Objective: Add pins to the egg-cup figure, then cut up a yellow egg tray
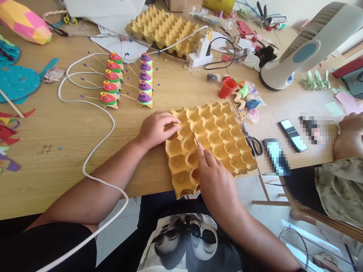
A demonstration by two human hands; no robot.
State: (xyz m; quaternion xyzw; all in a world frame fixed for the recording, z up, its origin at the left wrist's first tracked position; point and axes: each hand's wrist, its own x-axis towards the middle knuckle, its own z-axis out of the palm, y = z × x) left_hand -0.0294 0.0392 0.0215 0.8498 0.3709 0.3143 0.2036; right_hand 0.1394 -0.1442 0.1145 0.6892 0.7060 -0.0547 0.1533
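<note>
A yellow pulp egg tray (217,130) lies at the table's front edge, its near left corner reaching over it. My left hand (159,128) pinches the tray's far left rim between thumb and fingers. In my right hand (217,175) is a knife (195,136), its thin blade set into the tray between two columns of cups, and its handle hidden in my fist. My index finger points along the blade. Black-handled scissors (252,141) lie against the tray's right side.
Two rows of painted caterpillars, red-green (110,81) and purple (145,81), stand beyond my left hand. A white cable (95,153) crosses my left forearm. Behind are another egg tray (164,30), a red cup (227,87) and a fan (300,49). Another person's arm (350,136) rests at right near phones (293,135).
</note>
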